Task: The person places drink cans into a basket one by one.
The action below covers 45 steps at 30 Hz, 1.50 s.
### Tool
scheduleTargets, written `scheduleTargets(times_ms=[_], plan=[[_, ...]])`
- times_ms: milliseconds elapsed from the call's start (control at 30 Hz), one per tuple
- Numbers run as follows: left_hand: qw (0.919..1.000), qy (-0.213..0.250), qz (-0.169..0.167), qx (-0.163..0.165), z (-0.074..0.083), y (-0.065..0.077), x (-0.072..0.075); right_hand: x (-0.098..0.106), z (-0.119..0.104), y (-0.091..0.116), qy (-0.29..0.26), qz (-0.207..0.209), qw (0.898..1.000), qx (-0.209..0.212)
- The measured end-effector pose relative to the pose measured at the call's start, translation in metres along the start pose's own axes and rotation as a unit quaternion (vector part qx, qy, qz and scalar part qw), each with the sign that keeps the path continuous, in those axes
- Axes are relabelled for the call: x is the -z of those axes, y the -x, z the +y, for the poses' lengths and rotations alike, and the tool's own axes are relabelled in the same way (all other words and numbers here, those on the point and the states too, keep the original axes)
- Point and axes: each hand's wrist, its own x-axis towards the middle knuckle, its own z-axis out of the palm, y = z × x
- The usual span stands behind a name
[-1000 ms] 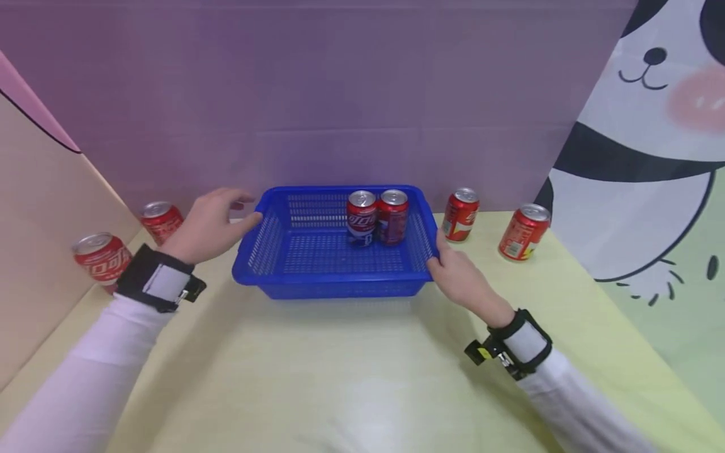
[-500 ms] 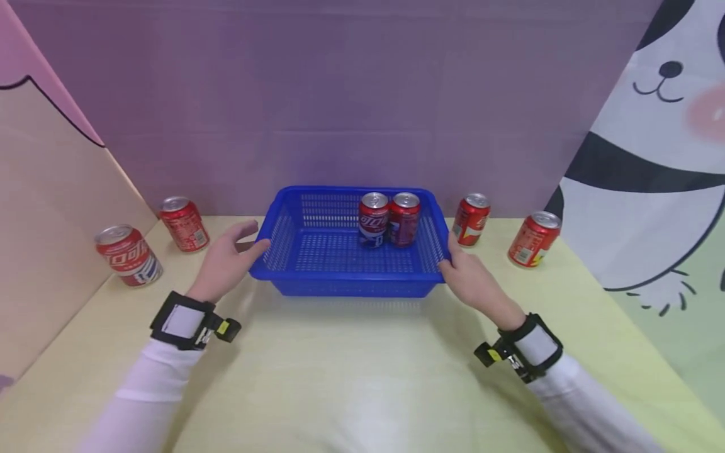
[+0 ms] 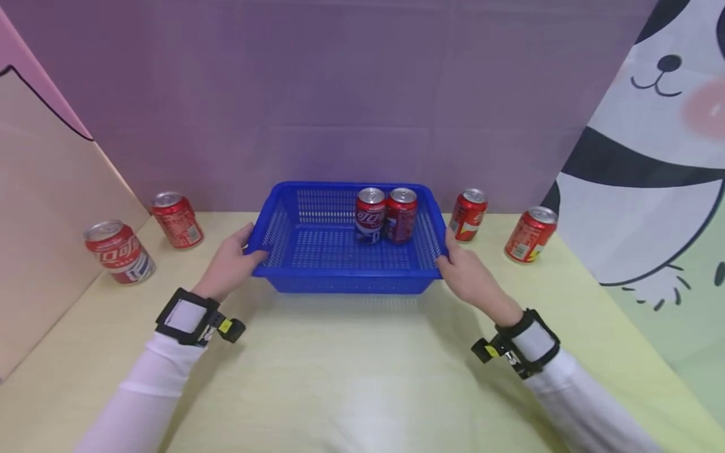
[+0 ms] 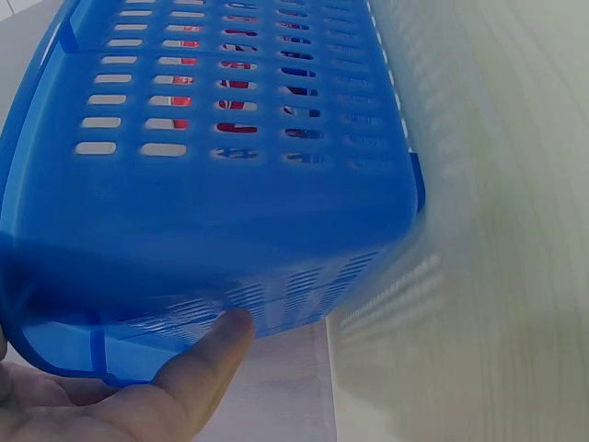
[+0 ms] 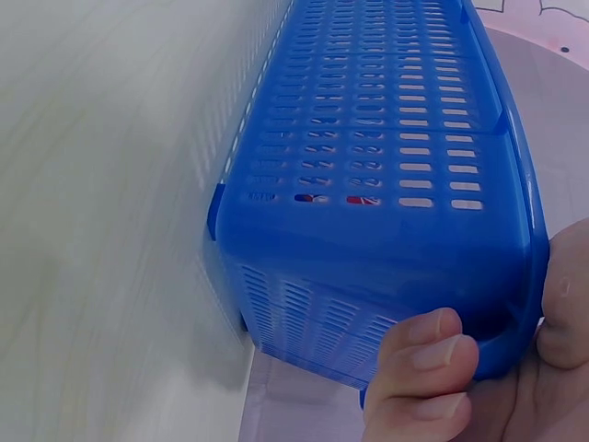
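Note:
A blue plastic basket [image 3: 340, 273] with slotted walls sits at the back of the table. Inside, toward its right end, two red soda cans [image 3: 370, 217] [image 3: 401, 217] stand upright side by side. At the left end my left hand [image 3: 229, 264] holds the rim, thumb on top; in the left wrist view one finger [image 4: 207, 364] reaches along the outer wall. My right hand [image 3: 470, 277] grips the opposite end, its thumb over the rim and its fingers [image 5: 428, 368] curled under it in the right wrist view.
Two red cans [image 3: 177, 220] [image 3: 120, 253] stand on the table left of the basket. Another two [image 3: 469, 215] [image 3: 531, 234] stand to the right. A purple backdrop [image 3: 351, 94] rises behind, with a panda-print panel [image 3: 651, 220] at the right.
My left hand has come from beside the left cans to the basket's left rim and now holds it, uncovering those cans. The right hand keeps its grip. The head view has shifted slightly.

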Motion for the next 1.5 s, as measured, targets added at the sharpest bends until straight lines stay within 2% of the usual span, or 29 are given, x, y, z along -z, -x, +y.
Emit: scheduleTargets(times_ms=[667, 833, 933, 1067, 1267, 1367, 1500], plan=[[0.9999, -0.014, -0.003, 0.005, 0.001, 0.001, -0.002, 0.001, 0.004, 0.0, 0.012, -0.003, 1.0, -0.005], [0.9999, -0.016, -0.001, 0.0, 0.001, 0.0, -0.002, 0.006, 0.006, -0.001, -0.002, -0.011, 1.0, 0.003], [0.9998, -0.019, -0.003, -0.001, 0.002, 0.001, 0.0, 0.013, 0.006, -0.001, -0.017, -0.017, 1.0, -0.013], [0.9998, -0.019, -0.006, 0.0, 0.002, 0.001, 0.001, 0.031, 0.006, -0.001, -0.022, -0.005, 0.999, -0.037], [0.9998, -0.02, -0.009, 0.002, 0.002, 0.002, 0.002, 0.072, 0.015, -0.004, 0.04, 0.024, 0.998, -0.039], [0.9997, -0.025, -0.006, 0.003, 0.002, 0.002, 0.002, 0.097, 0.022, -0.01, 0.081, 0.008, 0.995, -0.053], [0.9997, -0.024, -0.001, 0.001, 0.002, 0.0, 0.001, 0.131, 0.03, -0.021, 0.121, -0.034, 0.988, -0.089]])
